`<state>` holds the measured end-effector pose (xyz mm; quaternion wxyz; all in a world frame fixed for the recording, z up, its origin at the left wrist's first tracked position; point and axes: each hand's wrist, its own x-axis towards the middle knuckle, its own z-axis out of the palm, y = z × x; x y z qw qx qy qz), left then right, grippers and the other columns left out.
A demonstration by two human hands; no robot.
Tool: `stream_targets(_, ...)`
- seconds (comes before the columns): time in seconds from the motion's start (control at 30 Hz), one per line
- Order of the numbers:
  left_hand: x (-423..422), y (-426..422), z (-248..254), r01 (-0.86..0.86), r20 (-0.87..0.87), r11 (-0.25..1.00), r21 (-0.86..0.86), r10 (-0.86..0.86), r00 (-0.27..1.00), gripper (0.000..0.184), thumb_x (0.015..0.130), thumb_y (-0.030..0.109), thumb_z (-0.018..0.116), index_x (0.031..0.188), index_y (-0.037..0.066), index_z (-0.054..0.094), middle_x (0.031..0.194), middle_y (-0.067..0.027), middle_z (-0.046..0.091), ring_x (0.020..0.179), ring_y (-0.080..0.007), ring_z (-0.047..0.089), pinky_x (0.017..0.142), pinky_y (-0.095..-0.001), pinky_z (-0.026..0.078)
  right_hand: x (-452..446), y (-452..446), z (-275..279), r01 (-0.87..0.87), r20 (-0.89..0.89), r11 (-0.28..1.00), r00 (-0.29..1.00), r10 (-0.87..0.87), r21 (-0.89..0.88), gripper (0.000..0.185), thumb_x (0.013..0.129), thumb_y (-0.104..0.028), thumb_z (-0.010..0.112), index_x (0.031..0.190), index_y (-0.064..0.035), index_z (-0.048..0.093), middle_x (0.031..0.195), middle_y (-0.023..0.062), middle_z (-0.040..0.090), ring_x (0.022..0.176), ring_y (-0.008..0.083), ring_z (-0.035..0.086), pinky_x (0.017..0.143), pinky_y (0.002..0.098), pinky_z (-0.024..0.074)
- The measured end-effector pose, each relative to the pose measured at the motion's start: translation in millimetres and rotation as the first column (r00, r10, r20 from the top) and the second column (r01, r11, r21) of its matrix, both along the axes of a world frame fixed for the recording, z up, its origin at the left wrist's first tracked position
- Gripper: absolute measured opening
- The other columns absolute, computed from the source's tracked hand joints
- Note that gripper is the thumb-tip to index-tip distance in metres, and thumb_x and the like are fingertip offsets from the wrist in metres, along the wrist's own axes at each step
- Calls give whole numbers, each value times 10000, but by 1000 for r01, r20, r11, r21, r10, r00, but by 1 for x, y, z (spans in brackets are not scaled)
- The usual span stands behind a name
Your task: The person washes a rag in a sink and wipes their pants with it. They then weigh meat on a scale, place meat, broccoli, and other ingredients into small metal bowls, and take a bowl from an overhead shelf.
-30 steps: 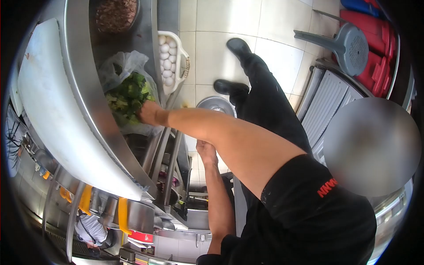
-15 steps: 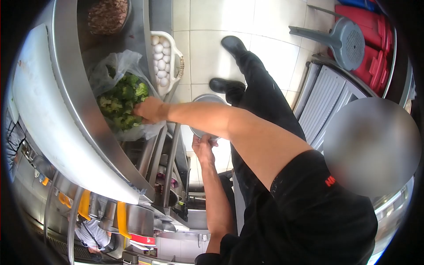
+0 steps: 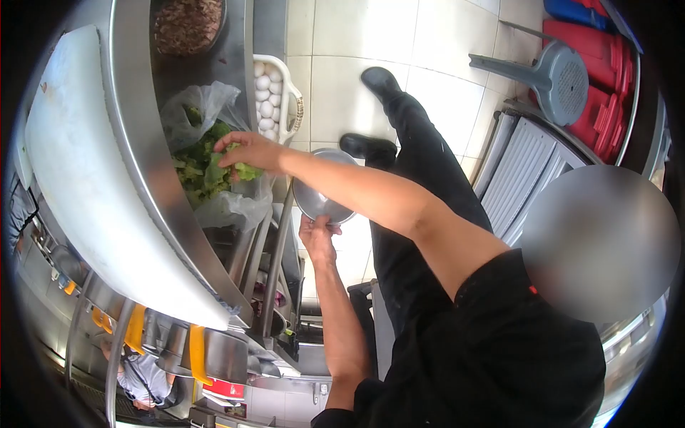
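My right hand (image 3: 253,151) has its fingers closed around green pieces that look like broccoli (image 3: 246,172), just above an opened clear plastic bag (image 3: 232,214). More of the same greens (image 3: 193,178) fill the bag, which sits in the recessed metal counter. Lower down, my left hand (image 3: 320,239) grips the rim of a round grey metal bowl (image 3: 314,203), tilted beside the counter. My right forearm hides part of the bowl. What I can see of its inside is bare metal.
A white basket of eggs (image 3: 267,100) stands beyond the bag. Shredded brown food fills a bowl (image 3: 189,27) farther along. A white cutting board (image 3: 93,171) covers the counter's outer side. Red bins (image 3: 603,121) and a grey stool (image 3: 564,75) stand opposite. Another person (image 3: 146,374) is in the background.
My right hand has lifted out of the greens with some pieces in its fingers. My left hand has brought the bowl slightly closer to the counter.
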<state>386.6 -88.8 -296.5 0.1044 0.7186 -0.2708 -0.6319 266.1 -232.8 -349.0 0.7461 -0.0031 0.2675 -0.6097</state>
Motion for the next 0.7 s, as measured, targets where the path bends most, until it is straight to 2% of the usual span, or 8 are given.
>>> stream_targets(0.17,0,-10,-3,5,-19,1000,-17,-5,1000,172,726,1,508,896,-30,509,740,-110,581,450,-147,490,414,-245,406,-44,26,13,31,47,999,998,-32,27,294,778,-95,633,1059,-26,582,834,71,609,629,127,597,589,234,473)
stream_targets(0.27,-1,-12,-5,17,-41,1000,-24,-18,999,178,727,-5,511,903,-30,511,752,-106,580,454,-146,492,421,-241,409,-69,51,19,-16,-82,998,996,20,55,250,765,-111,636,1004,-40,614,836,44,607,627,113,590,589,227,472)
stream_targets(0.33,-2,-13,-6,5,-63,999,-35,-7,998,183,733,-4,509,916,-20,517,772,-98,584,479,-142,501,429,-237,412,-81,71,28,-157,-472,983,862,183,94,243,737,-114,633,969,-41,615,858,46,621,623,154,598,594,246,475)
stream_targets(0.37,-2,-13,-6,6,-61,999,-32,-8,998,183,733,-4,509,916,-20,517,772,-98,584,479,-142,501,429,-237,412,-82,82,30,-156,-470,983,864,183,96,243,737,-114,633,969,-41,615,858,46,621,623,154,598,594,246,475)
stream_targets(0.43,-5,-14,-3,-7,-129,998,-69,-2,992,198,755,2,529,953,-6,530,792,-76,589,531,-127,520,432,-232,413,-77,104,35,-324,-916,945,365,166,42,237,684,-120,645,907,-45,618,851,59,615,706,202,594,624,293,470)
stream_targets(0.47,-8,-15,0,-7,-126,998,-67,-2,992,198,755,2,529,953,-6,530,792,-76,589,531,-127,520,432,-232,413,-73,111,38,-324,-915,945,367,167,43,237,684,-120,645,907,-45,618,851,59,615,706,202,594,624,293,470)
stream_targets(0.53,-13,-18,6,59,-101,996,-65,-66,993,213,777,16,553,989,3,537,808,-55,594,581,-111,537,435,-225,419,-63,121,44,-518,-991,845,-41,126,128,255,630,-134,656,872,-61,617,851,63,587,817,230,555,669,329,460)
stream_targets(0.7,-2,-13,-5,30,-98,998,-56,-35,995,223,778,13,565,999,3,540,819,-48,600,590,-104,545,440,-218,432,-20,63,44,-265,-989,960,-92,-114,-86,304,649,-125,637,948,-75,611,928,56,544,911,230,493,728,309,442)
